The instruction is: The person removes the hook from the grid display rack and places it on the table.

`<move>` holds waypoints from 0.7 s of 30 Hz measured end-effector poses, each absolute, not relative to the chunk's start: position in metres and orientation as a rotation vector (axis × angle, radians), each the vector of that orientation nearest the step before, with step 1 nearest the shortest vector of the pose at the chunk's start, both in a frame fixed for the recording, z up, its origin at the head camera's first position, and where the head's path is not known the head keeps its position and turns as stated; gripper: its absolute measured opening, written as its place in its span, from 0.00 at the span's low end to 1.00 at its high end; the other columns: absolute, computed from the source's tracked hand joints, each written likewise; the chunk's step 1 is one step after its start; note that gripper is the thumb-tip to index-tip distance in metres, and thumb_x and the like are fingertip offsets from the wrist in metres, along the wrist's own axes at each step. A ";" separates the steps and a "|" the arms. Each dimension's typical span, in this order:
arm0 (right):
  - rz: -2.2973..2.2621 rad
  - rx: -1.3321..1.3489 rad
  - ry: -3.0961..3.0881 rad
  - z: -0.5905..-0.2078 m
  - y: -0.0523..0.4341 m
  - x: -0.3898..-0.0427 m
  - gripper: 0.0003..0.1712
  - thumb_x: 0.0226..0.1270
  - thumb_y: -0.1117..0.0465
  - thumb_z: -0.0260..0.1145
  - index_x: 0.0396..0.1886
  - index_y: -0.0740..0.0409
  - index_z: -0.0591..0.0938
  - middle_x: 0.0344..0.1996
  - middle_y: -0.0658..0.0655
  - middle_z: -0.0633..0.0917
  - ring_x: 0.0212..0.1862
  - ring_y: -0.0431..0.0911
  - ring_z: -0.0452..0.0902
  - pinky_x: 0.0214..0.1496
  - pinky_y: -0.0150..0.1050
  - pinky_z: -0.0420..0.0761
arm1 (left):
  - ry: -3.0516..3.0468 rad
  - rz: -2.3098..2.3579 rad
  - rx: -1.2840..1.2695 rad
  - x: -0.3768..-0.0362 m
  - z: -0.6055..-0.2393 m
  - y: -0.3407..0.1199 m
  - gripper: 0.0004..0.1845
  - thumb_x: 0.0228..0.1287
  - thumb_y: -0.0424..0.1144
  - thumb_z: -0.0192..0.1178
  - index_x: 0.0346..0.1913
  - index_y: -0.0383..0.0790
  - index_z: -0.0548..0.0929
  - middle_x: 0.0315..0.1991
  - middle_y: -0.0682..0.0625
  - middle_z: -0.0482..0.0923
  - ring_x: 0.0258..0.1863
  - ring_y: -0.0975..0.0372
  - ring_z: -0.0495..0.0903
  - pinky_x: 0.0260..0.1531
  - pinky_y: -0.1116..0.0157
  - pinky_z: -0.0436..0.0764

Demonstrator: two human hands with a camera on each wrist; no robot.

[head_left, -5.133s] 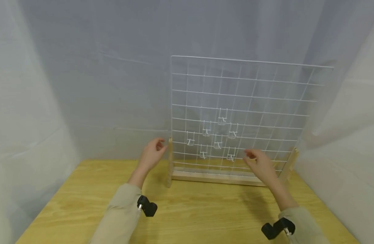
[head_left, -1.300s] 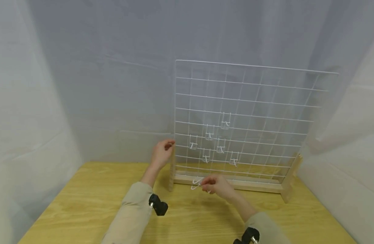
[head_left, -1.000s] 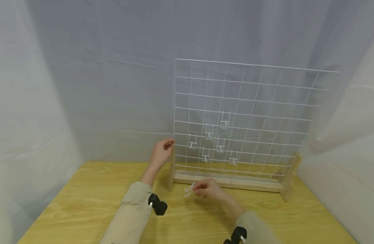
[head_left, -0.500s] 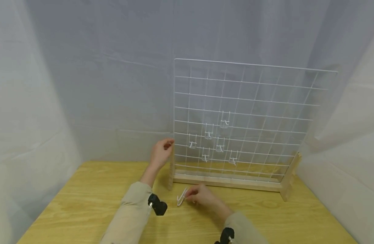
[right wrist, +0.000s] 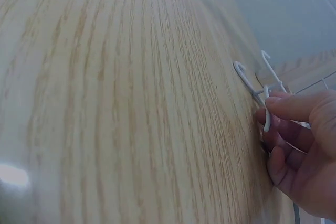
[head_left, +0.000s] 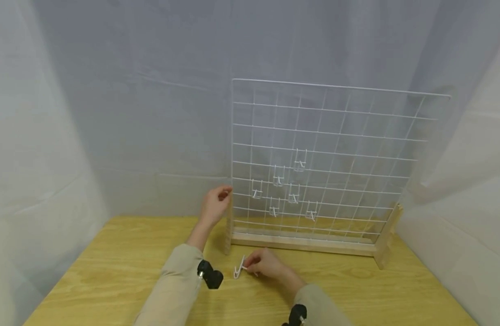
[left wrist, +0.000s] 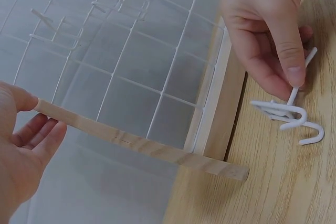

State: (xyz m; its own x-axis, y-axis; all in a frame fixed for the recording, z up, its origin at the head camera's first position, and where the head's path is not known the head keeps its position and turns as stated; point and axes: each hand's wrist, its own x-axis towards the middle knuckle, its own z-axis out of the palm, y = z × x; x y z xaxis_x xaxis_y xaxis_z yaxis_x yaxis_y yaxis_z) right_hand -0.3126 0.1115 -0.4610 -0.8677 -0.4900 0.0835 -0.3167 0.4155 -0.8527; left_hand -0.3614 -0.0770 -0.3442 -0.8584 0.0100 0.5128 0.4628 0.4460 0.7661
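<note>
The right hand (head_left: 263,264) pinches a white wire hook (head_left: 239,269) between thumb and fingertips (left wrist: 290,69), holding it low at the tabletop (head_left: 111,276). The left hand (head_left: 214,204) grips the upright wooden post (left wrist: 142,145) at the left edge of the wire grid panel (head_left: 335,149), thumb and fingers closed around it.

Compared with the view a second earlier, the right hand has moved left and down, away from the wooden base (head_left: 299,243), carrying the hook toward the tabletop. Five seconds ago this hand was up at the grid. By judgement, the hook is being set down in front of the panel.

The hook lies just left of the right fingers, below the left hand. Six hooks (head_left: 288,194) hang on the grid.
</note>
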 end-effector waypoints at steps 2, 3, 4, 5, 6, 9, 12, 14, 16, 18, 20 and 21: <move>-1.413 -0.726 2.522 -0.461 0.111 -0.313 0.04 0.51 0.74 0.65 0.29 0.69 0.83 0.23 0.54 0.82 0.20 0.35 0.68 0.21 0.26 0.67 | -2.266 -1.411 -0.396 -0.361 -0.343 -0.077 0.14 0.59 0.26 0.56 0.48 0.28 0.80 0.41 0.35 0.78 0.42 0.46 0.77 0.45 0.53 0.75; -1.410 -0.726 2.531 -0.461 0.111 -0.313 0.04 0.51 0.74 0.65 0.29 0.69 0.83 0.23 0.54 0.82 0.20 0.36 0.68 0.21 0.27 0.67 | -2.265 -1.417 -0.395 -0.361 -0.343 -0.077 0.14 0.58 0.26 0.56 0.48 0.28 0.79 0.41 0.35 0.78 0.42 0.46 0.77 0.46 0.53 0.75; -1.407 -0.726 2.542 -0.461 0.111 -0.313 0.04 0.51 0.74 0.65 0.29 0.69 0.83 0.23 0.54 0.82 0.20 0.36 0.68 0.21 0.27 0.67 | -2.261 -1.425 -0.395 -0.361 -0.343 -0.076 0.14 0.58 0.26 0.55 0.48 0.28 0.79 0.41 0.34 0.78 0.42 0.46 0.77 0.46 0.53 0.75; -1.404 -0.727 2.551 -0.461 0.111 -0.313 0.04 0.51 0.74 0.65 0.28 0.68 0.83 0.23 0.54 0.82 0.20 0.36 0.68 0.21 0.27 0.67 | -2.255 -1.429 -0.394 -0.361 -0.342 -0.076 0.14 0.58 0.26 0.55 0.48 0.28 0.79 0.41 0.34 0.78 0.42 0.46 0.77 0.46 0.53 0.75; -1.407 -0.728 2.553 -0.461 0.112 -0.313 0.04 0.51 0.73 0.65 0.29 0.68 0.83 0.23 0.55 0.82 0.21 0.36 0.68 0.21 0.27 0.68 | -2.250 -1.432 -0.394 -0.361 -0.342 -0.076 0.14 0.58 0.26 0.55 0.48 0.28 0.79 0.41 0.34 0.78 0.42 0.46 0.77 0.46 0.53 0.75; -1.478 -0.699 2.509 -0.463 0.115 -0.314 0.05 0.51 0.73 0.65 0.30 0.69 0.82 0.23 0.55 0.82 0.22 0.37 0.69 0.22 0.28 0.69 | -2.237 -1.423 -0.399 -0.361 -0.342 -0.076 0.14 0.57 0.25 0.56 0.47 0.27 0.80 0.40 0.34 0.78 0.40 0.46 0.78 0.45 0.53 0.76; -1.561 -0.632 2.451 -0.463 0.121 -0.314 0.06 0.52 0.73 0.65 0.32 0.71 0.82 0.23 0.53 0.81 0.23 0.39 0.70 0.24 0.30 0.70 | -2.236 -1.406 -0.407 -0.361 -0.343 -0.076 0.14 0.56 0.25 0.56 0.46 0.27 0.80 0.39 0.34 0.79 0.40 0.46 0.78 0.44 0.53 0.76; -1.585 -0.580 2.438 -0.462 0.127 -0.315 0.08 0.53 0.72 0.65 0.34 0.71 0.81 0.23 0.52 0.80 0.24 0.39 0.71 0.24 0.31 0.71 | -2.239 -1.409 -0.407 -0.361 -0.343 -0.076 0.14 0.57 0.26 0.56 0.47 0.27 0.80 0.39 0.34 0.78 0.40 0.45 0.78 0.44 0.53 0.76; -1.586 -0.540 2.438 -0.460 0.133 -0.315 0.09 0.54 0.70 0.65 0.36 0.71 0.81 0.24 0.52 0.81 0.24 0.39 0.72 0.24 0.32 0.71 | -2.252 -1.423 -0.396 -0.360 -0.343 -0.076 0.14 0.58 0.26 0.55 0.48 0.27 0.79 0.40 0.34 0.78 0.41 0.46 0.78 0.45 0.53 0.76; -1.589 -0.526 2.440 -0.458 0.139 -0.314 0.10 0.56 0.69 0.65 0.37 0.72 0.81 0.26 0.54 0.81 0.25 0.40 0.73 0.24 0.32 0.72 | -2.266 -1.434 -0.385 -0.359 -0.342 -0.076 0.15 0.59 0.27 0.54 0.49 0.28 0.79 0.42 0.34 0.78 0.43 0.46 0.77 0.45 0.53 0.76; -1.624 -0.517 2.415 -0.455 0.146 -0.315 0.12 0.56 0.70 0.64 0.39 0.74 0.80 0.27 0.55 0.81 0.26 0.40 0.73 0.26 0.33 0.72 | -2.285 -1.439 -0.378 -0.358 -0.342 -0.077 0.15 0.60 0.27 0.54 0.50 0.28 0.79 0.44 0.34 0.77 0.44 0.46 0.76 0.45 0.52 0.75; -1.649 -0.509 2.400 -0.454 0.149 -0.315 0.12 0.56 0.71 0.63 0.39 0.76 0.79 0.26 0.55 0.81 0.26 0.40 0.73 0.26 0.33 0.72 | -2.295 -1.438 -0.376 -0.358 -0.342 -0.077 0.15 0.61 0.28 0.53 0.50 0.29 0.78 0.44 0.35 0.77 0.44 0.47 0.76 0.45 0.52 0.75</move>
